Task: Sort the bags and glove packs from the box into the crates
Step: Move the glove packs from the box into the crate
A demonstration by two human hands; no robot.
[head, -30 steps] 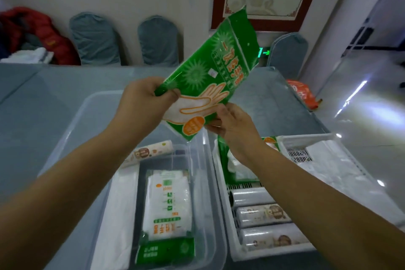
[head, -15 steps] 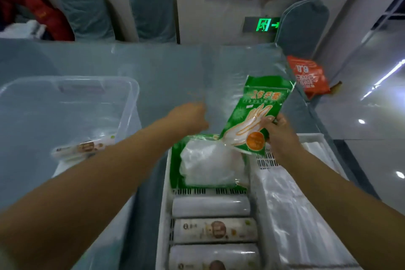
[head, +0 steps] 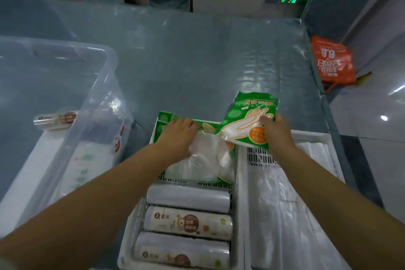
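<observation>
With the right hand [head: 276,132] pinching a glove pack [head: 252,119] over the crate [head: 240,182] divider, we risk it sliding into the wrong bay (left hand [head: 178,136] flat on the stack [head: 197,160]).

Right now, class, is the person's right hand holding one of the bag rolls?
No: the right hand grips a green glove pack, while the three bag rolls lie untouched in the white crate.
</observation>
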